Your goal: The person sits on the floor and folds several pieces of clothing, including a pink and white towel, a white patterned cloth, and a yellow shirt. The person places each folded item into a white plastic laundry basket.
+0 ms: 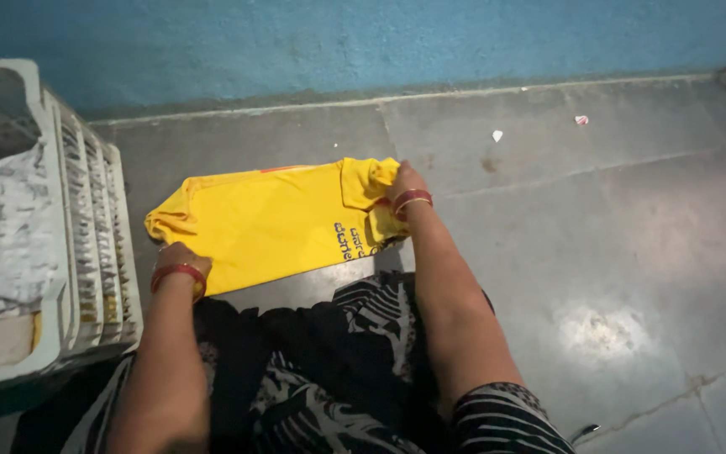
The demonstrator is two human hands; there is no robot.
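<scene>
A yellow shirt (275, 220) with dark printed lettering lies folded lengthwise on the grey stone floor in front of me. My left hand (180, 259), red bangles on its wrist, presses on the shirt's near left edge. At the shirt's right end, where the cloth is bunched, my right hand (402, 183) grips the fabric; it too wears red bangles. My fingers are mostly hidden behind the wrists and the cloth.
A white plastic laundry basket (98, 244) with a white patterned cloth inside stands at the left. A blue wall (363, 42) runs along the back. Small paper scraps (497, 134) lie on the floor (615, 227). My black-and-white patterned clothing (338, 370) fills the foreground.
</scene>
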